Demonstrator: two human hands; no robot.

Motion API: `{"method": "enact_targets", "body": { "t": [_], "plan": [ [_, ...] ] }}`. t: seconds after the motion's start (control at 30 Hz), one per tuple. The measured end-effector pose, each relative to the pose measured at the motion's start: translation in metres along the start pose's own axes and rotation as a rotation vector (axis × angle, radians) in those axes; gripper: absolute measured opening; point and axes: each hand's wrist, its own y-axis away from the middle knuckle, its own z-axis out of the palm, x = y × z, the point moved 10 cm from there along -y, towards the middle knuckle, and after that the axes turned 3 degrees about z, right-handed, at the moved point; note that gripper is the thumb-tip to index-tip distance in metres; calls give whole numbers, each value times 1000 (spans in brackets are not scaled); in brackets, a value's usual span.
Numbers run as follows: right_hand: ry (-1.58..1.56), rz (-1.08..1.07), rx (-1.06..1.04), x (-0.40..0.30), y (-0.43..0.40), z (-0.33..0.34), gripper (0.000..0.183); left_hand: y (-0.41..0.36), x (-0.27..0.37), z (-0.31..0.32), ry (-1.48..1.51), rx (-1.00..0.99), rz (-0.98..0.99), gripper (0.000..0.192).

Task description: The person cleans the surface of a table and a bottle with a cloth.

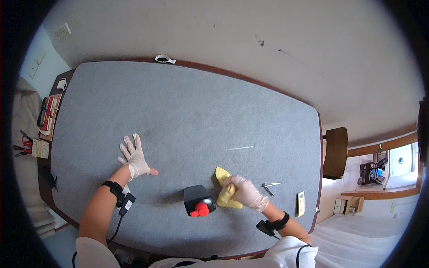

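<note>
My left hand [136, 160], in a thin whitish glove, is spread palm down on the grey cloth cover [187, 110] of a table. Its thumb tip looks uncovered. My right hand [246, 192], gloved the same way, grips a crumpled yellow cloth [223, 174] against the table. Between the hands, nearer my body, is a black container [196, 193] with a red cap [201, 210]; its cap faces me. Beyond my right hand lies a thin white streak or strip [239, 148]; I cannot tell which.
Right of my right hand are a small metal tool [269, 187], perhaps nail clippers, and a remote control [300, 203]. A wooden chair [336, 152] stands past the right edge. A white-rimmed object [164, 59] sits at the far edge. A pen holder [40, 148] stands left.
</note>
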Motion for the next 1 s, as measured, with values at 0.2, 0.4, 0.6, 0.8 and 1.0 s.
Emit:
{"method": "enact_targets", "body": {
  "t": [0.2,0.4,0.6,0.8,1.0],
  "plan": [
    [96,-61,630,-14,-90,-212,29,5,-10,-7,29,11,-23,140],
    [355,274,808,135,-216,-315,27,-4,-3,3,8,-54,-21,141],
    [824,35,611,46,-354,-222,18,1,-8,0,11,-78,-34,142],
    [954,-150,559,-22,-370,-163,16,-4,-6,0,-26,-64,-63,141],
    [591,-572,412,-96,-390,-91,21,-6,4,4,-64,-50,-53,144]
  ]
}}
